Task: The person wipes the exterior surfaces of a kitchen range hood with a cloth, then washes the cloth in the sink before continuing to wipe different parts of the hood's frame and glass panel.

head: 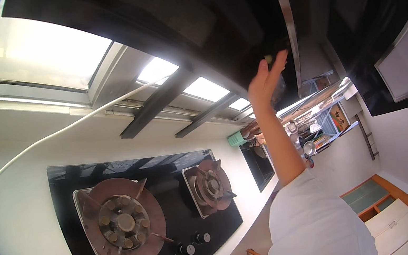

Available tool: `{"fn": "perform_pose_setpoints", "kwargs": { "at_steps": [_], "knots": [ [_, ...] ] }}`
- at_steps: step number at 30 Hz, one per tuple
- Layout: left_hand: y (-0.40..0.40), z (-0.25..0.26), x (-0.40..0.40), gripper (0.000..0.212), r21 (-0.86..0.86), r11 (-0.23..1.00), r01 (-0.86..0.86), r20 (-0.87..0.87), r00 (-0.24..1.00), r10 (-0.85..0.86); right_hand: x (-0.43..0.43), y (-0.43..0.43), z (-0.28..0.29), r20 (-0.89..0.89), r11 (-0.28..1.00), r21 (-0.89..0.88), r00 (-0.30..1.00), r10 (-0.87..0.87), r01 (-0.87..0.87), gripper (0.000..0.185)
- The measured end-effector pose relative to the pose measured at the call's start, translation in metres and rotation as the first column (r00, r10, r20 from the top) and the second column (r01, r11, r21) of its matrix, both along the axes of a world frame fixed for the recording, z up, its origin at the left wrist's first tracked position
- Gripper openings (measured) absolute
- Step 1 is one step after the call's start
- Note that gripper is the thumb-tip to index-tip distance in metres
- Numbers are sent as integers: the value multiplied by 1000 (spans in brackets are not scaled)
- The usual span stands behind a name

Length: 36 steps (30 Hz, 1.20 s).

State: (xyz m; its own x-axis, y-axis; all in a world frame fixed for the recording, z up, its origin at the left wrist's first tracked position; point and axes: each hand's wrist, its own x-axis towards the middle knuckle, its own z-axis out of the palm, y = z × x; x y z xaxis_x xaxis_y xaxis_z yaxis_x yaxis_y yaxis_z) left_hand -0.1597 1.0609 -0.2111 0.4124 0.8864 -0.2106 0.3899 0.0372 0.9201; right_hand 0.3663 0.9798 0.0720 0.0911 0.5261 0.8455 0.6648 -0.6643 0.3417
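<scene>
My right hand is raised at the end of a bare forearm and a white sleeve, against the dark glossy underside or front of a range hood. Its thumb and fingers stand apart. A small yellow-green spot shows between them, and something faint and translucent lies beside the palm; whether the hand holds anything is unclear. My left hand is out of view. Below and to the left lies a black glass gas hob, with a large burner, a smaller burner and two control knobs.
A white cable runs along the window side, near dark metal brackets. Beyond the hob are a green plastic container, a dark sink and a crowded rack with a metal pot. Pale cabinets stand at lower right.
</scene>
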Motion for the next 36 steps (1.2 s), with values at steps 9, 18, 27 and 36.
{"fn": "perform_pose_setpoints", "kwargs": {
  "at_steps": [9,18,27,36],
  "knots": [
    [-1,0,-14,17,-65,998,18,6,1000,-18,-108,216,17,120,896,-304,920,374,-324,66],
    [4,5,-14,17,-11,999,53,134,990,-51,-19,19,-7,-33,981,176,996,86,-79,48],
    [22,40,-28,16,116,992,-53,79,996,44,-118,253,6,67,990,72,991,119,-124,53],
    [6,67,-13,16,270,962,31,7,999,-34,-120,236,9,-24,899,-52,901,434,-434,59]
  ]
}}
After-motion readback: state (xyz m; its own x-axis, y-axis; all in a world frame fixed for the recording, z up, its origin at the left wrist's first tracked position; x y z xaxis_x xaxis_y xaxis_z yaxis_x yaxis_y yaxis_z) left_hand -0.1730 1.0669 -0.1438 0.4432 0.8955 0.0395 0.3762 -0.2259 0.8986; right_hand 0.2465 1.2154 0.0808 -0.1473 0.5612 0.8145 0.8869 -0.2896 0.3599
